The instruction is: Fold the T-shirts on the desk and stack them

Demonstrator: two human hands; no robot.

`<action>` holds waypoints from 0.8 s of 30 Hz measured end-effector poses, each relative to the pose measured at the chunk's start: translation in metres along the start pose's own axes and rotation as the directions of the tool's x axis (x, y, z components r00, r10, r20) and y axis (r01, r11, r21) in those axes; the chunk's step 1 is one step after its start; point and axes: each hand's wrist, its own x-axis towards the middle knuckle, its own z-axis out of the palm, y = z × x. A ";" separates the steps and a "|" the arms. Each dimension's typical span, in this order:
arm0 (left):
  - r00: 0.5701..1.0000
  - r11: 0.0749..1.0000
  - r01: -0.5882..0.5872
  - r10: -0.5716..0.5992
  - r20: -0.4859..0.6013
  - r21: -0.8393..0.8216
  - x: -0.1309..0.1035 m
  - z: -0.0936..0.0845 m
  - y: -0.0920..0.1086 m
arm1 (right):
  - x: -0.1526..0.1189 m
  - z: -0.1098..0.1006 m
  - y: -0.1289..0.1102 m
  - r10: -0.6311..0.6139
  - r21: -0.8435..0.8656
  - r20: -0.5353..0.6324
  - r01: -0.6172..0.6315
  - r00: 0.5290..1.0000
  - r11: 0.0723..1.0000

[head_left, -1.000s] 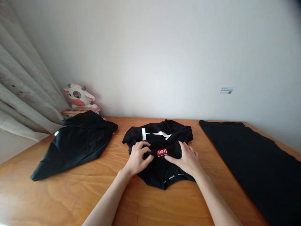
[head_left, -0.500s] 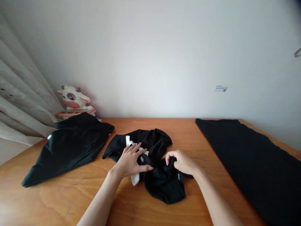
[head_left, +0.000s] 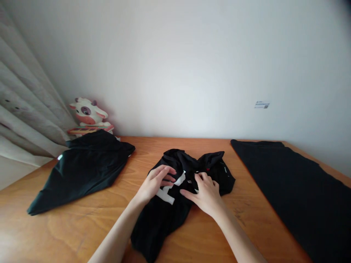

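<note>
A crumpled black garment (head_left: 153, 223) with white stripes or print lies between my hands in the middle of the table. One part of it stretches toward me, and other parts bunch up at the back and right. Over its left side is my left hand (head_left: 156, 180), fingers loosely bent and apart near the white strip. My right hand (head_left: 207, 191) rests on the bunched centre, its thumb stretched to the left and its fingers spread over the cloth. Neither hand shows a clear grip on the fabric. The garment's exact kind is hard to make out in these folds.
A dark folded cloth (head_left: 85, 171) lies on the left of the wooden table (head_left: 82, 233). A large black cloth (head_left: 296, 190) covers the right side. At the back left are a toy cow with a keyboard (head_left: 89, 113) and a curtain (head_left: 24, 106). The wall carries a small label (head_left: 262, 105).
The black garment has been turned over and shifted: one part now points toward me at the left, another spreads right. My right hand has uncurled from its pinch on the cloth.
</note>
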 end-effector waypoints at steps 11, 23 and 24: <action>0.958 0.500 -0.268 0.232 0.171 0.823 -0.004 -0.002 -0.005 | 0.026 0.002 0.068 -0.009 -0.019 -0.289 0.003 0.957 1.000; 0.918 0.340 -0.214 0.391 0.069 0.916 0.004 0.000 -0.023 | 0.033 0.012 0.077 -0.113 0.322 -0.194 0.172 0.974 0.931; 0.931 0.333 -0.194 0.358 0.067 0.923 0.003 -0.001 -0.022 | 0.033 0.010 0.074 -0.137 0.346 -0.156 0.185 0.978 0.920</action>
